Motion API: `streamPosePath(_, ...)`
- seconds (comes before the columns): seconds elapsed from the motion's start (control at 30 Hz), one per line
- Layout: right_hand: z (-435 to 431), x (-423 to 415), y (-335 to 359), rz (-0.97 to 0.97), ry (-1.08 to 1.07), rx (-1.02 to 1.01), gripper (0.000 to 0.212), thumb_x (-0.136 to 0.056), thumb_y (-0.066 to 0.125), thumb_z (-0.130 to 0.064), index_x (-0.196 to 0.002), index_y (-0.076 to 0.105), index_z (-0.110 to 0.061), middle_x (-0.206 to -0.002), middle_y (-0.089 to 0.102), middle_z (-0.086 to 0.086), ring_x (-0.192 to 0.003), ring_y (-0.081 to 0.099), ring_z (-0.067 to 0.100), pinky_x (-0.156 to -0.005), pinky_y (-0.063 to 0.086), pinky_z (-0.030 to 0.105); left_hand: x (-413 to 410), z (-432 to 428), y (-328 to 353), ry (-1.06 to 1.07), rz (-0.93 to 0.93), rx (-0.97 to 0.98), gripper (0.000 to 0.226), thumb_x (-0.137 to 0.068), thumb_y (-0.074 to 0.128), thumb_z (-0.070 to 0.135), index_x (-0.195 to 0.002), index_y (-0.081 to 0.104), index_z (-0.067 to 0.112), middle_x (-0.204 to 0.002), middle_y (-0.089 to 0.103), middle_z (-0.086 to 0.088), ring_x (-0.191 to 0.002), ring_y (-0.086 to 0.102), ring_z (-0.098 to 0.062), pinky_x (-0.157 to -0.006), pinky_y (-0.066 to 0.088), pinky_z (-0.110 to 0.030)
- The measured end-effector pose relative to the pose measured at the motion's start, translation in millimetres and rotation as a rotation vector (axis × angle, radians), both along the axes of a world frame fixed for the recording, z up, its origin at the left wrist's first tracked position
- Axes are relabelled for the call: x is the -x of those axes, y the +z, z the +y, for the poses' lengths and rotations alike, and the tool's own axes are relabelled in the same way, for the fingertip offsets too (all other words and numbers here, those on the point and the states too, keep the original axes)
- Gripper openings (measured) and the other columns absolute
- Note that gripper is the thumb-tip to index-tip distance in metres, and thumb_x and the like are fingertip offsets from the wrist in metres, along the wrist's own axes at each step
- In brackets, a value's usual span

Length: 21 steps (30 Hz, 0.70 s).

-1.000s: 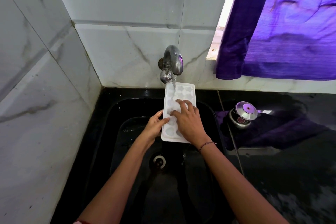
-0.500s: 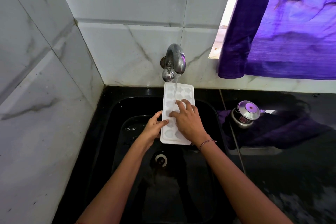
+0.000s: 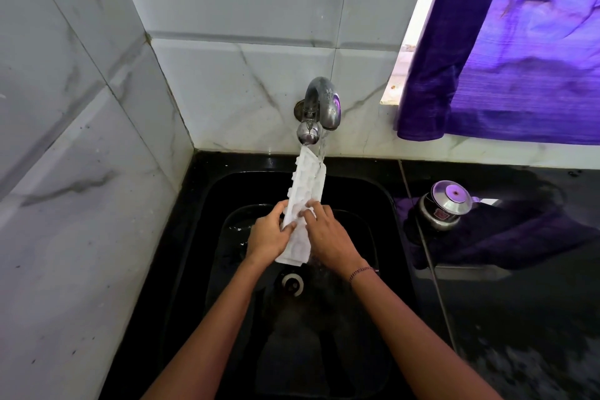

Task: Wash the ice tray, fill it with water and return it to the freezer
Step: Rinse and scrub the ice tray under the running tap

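A white plastic ice tray [image 3: 305, 191] is held over the black sink [image 3: 383, 204], tipped on its long edge so the bumpy undersides of its cups show. Its far end sits right under the chrome tap [image 3: 319, 107], and water runs down along it. My left hand [image 3: 268, 235] grips the tray's left edge with the thumb across it. My right hand [image 3: 328, 235] holds the right side, fingers curled onto the tray's face.
White marble-look tiles close off the left and the back. A steel lidded container [image 3: 444, 204] stands on the wet black counter to the right. A purple curtain [image 3: 519, 58] hangs above it. The drain [image 3: 293, 282] lies below the hands.
The tray has been turned from lying flat, cups up, to standing on its edge under the tap. My right hand moved from rubbing the cups to holding the tray's side.
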State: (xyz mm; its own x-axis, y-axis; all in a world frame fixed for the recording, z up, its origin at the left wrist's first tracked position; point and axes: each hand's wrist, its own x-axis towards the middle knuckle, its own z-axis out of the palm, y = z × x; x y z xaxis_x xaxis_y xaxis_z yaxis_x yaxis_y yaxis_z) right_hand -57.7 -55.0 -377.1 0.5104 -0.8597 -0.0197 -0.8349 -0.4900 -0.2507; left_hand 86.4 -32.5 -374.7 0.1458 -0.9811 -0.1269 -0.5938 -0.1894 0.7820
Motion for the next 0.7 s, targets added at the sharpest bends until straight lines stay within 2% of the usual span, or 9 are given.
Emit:
streamPosePath(0.13, 5, -1, -10, -0.057, -0.068, -0.059, 0.039, -0.094, 0.051, -0.012, -0.132, 0.042, -0.01, -0.133, 0.041, 0.005, -0.113, 0.043, 0.019, -0.084, 0.047, 0.026, -2, 7, -2, 0.031, -0.189, 0.046, 0.044, -0.089, 0.058, 0.033, -0.132, 0.046, 0.032, -0.098, 0.07, 0.002, -0.086, 0.066, -0.019, -0.071, 0.052, -0.03)
streamPosePath(0.23, 4, 0, -13, -0.087, -0.125, -0.103, 0.039, -0.094, 0.048, -0.009, -0.132, 0.043, -0.01, -0.127, 0.045, 0.005, -0.109, 0.045, 0.019, -0.086, 0.046, 0.028, -3, 13, -4, 0.053, -0.176, 0.065, 0.044, -0.089, 0.059, 0.033, -0.131, 0.047, 0.031, -0.099, 0.07, 0.002, -0.089, 0.066, -0.02, -0.074, 0.053, -0.034)
streamPosePath(0.33, 0, 3, -15, -0.106, -0.169, -0.149, 0.037, -0.095, 0.048, -0.008, -0.132, 0.044, -0.009, -0.126, 0.048, 0.008, -0.11, 0.048, 0.021, -0.092, 0.046, 0.03, -6, 17, -9, 0.088, -0.004, -0.016, 0.043, -0.088, 0.062, 0.029, -0.129, 0.049, 0.03, -0.095, 0.069, 0.003, -0.085, 0.066, -0.015, -0.077, 0.055, -0.036)
streamPosePath(0.43, -3, 9, -16, -0.11, -0.203, -0.165, 0.041, -0.098, 0.04, -0.008, -0.14, 0.039, -0.007, -0.133, 0.044, 0.009, -0.119, 0.047, 0.023, -0.099, 0.044, 0.03, -7, 21, -14, 0.153, 0.314, -0.145, 0.043, -0.087, 0.063, 0.022, -0.128, 0.05, 0.027, -0.094, 0.068, 0.001, -0.086, 0.067, -0.015, -0.076, 0.056, -0.036)
streamPosePath(0.5, -3, 13, -16, -0.104, -0.217, -0.139, 0.042, -0.099, 0.038, -0.011, -0.141, 0.039, -0.012, -0.131, 0.044, 0.007, -0.117, 0.045, 0.022, -0.092, 0.048, 0.031, -7, 24, -15, 0.184, 0.505, -0.204, 0.042, -0.088, 0.063, 0.016, -0.127, 0.05, 0.025, -0.09, 0.069, -0.003, -0.082, 0.068, -0.016, -0.068, 0.054, -0.029)
streamPosePath(0.6, -4, 17, -13, -0.079, -0.218, -0.046, 0.035, -0.098, 0.041, -0.018, -0.132, 0.048, -0.019, -0.124, 0.044, 0.004, -0.111, 0.043, 0.02, -0.078, 0.051, 0.028, -8, 28, -16, 0.215, 0.652, -0.262, 0.038, -0.09, 0.06, 0.014, -0.125, 0.051, 0.027, -0.09, 0.07, -0.005, -0.083, 0.069, -0.018, -0.066, 0.053, -0.029)
streamPosePath(0.7, -6, 21, -10, -0.034, -0.238, 0.03, 0.03, -0.098, 0.042, -0.028, -0.124, 0.055, -0.017, -0.125, 0.044, 0.005, -0.113, 0.041, 0.022, -0.08, 0.051, 0.03, -10, 30, -18, 0.21, 0.725, -0.28, 0.035, -0.092, 0.057, 0.014, -0.124, 0.051, 0.026, -0.096, 0.069, 0.002, -0.086, 0.068, -0.015, -0.065, 0.053, -0.029)
